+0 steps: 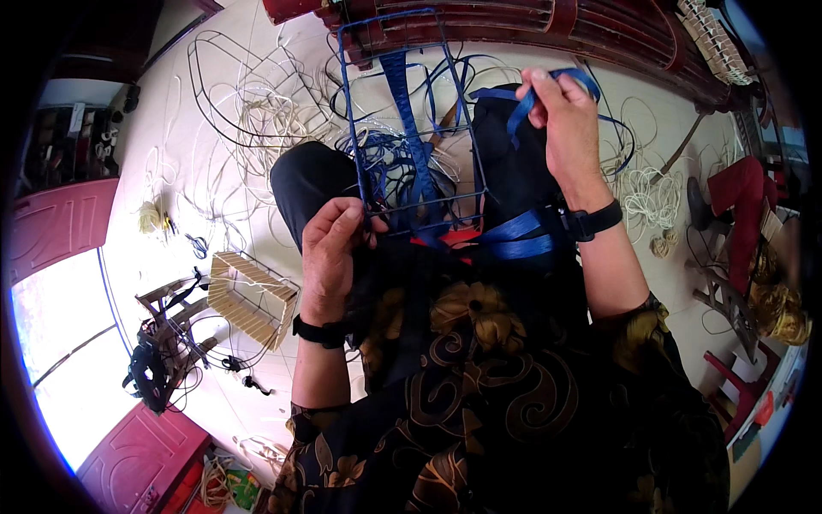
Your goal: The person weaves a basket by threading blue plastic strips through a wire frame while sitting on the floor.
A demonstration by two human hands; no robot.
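Note:
A rectangular wire frame (351, 116) stands over my lap, its left side and far edge wrapped in blue. My left hand (330, 248) is closed on the near left corner of this frame. Raised to the right, my right hand (561, 124) pinches a flat blue strip (517, 122), which loops over the fingers and hangs down. Another blue strip (398, 90) runs lengthwise through the middle of the frame. More blue strips (514, 238) lie across my right thigh, beside something red (454, 236). Between my knees sits a tangle of blue strips (377, 158).
Loose pale cord (274, 120) and a bare wire frame (195, 86) lie on the floor at far left. A partly wrapped tan frame (244, 300) rests at left. Dark red wooden furniture (488, 34) stands ahead. Pale cord coils (651, 201) lie at right, near another person's red-clad leg (741, 206).

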